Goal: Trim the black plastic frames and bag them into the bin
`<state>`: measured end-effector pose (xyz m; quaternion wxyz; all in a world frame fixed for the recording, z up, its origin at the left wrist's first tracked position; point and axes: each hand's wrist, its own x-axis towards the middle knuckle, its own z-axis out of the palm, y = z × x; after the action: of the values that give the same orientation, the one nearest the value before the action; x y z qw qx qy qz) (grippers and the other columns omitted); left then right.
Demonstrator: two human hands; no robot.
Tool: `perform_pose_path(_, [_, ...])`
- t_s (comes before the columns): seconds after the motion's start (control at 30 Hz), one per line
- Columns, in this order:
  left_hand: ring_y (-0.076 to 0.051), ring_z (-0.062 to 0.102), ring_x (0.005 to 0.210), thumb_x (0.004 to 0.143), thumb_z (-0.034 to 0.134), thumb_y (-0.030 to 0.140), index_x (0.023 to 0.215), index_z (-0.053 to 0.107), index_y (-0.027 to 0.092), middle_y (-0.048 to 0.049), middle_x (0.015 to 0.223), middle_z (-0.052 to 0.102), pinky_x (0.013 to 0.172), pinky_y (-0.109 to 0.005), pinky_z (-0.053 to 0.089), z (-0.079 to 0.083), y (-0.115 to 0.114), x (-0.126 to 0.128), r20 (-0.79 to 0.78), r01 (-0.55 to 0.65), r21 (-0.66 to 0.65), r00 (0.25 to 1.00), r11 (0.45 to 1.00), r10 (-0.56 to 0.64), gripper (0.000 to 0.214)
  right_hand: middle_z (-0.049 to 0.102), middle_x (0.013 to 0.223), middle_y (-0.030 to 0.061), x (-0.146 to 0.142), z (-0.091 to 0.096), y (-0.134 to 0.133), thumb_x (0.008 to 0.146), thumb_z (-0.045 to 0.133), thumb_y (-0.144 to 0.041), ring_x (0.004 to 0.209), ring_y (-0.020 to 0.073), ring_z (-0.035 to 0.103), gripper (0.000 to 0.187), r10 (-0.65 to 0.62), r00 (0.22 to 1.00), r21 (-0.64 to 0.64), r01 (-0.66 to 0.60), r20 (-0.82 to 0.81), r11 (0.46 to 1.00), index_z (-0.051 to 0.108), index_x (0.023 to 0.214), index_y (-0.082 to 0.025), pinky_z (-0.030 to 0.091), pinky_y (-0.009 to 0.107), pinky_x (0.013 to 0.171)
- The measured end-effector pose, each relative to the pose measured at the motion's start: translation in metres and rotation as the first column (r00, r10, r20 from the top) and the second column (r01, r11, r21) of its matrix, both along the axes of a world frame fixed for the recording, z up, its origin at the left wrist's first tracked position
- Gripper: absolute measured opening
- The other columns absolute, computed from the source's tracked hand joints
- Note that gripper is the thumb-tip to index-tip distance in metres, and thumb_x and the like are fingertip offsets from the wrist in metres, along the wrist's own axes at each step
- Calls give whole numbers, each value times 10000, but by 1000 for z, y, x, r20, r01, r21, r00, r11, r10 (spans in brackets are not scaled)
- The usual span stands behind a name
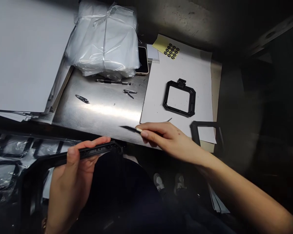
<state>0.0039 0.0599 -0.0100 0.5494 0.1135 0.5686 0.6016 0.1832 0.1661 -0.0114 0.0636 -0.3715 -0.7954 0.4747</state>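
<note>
A black plastic frame (pixel 97 149) is gripped in my left hand (pixel 72 175), thumb on its near side and fingers behind; its lower left part falls into shadow. To the right, my right hand (pixel 164 138) pinches a craft knife (pixel 130 129), its dark pointed blade aimed left, above the front edge of the metal table. The blade is apart from the held frame. Beyond the right hand, a second black frame (pixel 192 102) with a small clip at its top lies on white paper (pixel 153 97). Another black frame (pixel 195 133) sits at the paper's lower right corner, partly behind my forearm.
A tied stack of clear plastic bags (pixel 104 39) stands at the back, beside a phone (pixel 143 61). A pen (pixel 112 82), nail clippers (pixel 130 92) and a small dark oval piece (pixel 82 98) lie on the metal table (pixel 100 113). Round stickers (pixel 171 50) are on yellow backing. Bagged frames (pixel 14 146) lie lower left.
</note>
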Motion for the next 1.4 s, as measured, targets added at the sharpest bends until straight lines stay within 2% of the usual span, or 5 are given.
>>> perform_pose_path(0.1, [-236,603,936,848,346,357,759,642,190,-41,913,705,822,-380,492,1,-1,-1,8,-10,-34,1000,999,10,351,547,755,59,18,-52,1,853,404,-242,693,158,498,238,-287,956,534,214,57,818,586,976,-151,396,270,623])
perform_pose_path(0.3, [-227,611,918,859,315,345,758,647,191,-32,870,710,866,-373,461,4,1,-1,2,9,13,1000,1000,-9,379,511,754,73,35,-119,9,817,444,-228,697,195,471,213,-391,919,642,273,44,716,617,930,-177,394,329,621])
perform_pose_path(0.47, [-242,595,951,842,349,376,750,642,211,-16,879,707,898,-413,432,5,0,-1,-79,-8,-41,997,999,5,349,490,814,30,14,-58,-34,851,408,-209,652,117,499,299,-332,940,610,309,-78,730,483,1138,-242,420,221,560])
perform_pose_path(0.67, [-204,603,936,847,342,372,786,626,205,-19,864,713,862,-327,468,5,-2,-3,-114,-1,-57,993,998,-5,334,483,758,14,-9,9,-81,874,307,-203,525,93,439,395,82,988,412,-130,132,902,355,1259,-281,377,184,439])
perform_pose_path(1.4, [-215,574,990,823,362,430,797,608,228,-8,938,694,867,-337,465,-1,-3,-6,-97,-42,-9,994,999,41,320,526,689,46,-29,0,-78,878,280,-153,495,98,456,360,29,991,604,-103,131,790,531,1131,-202,370,184,426])
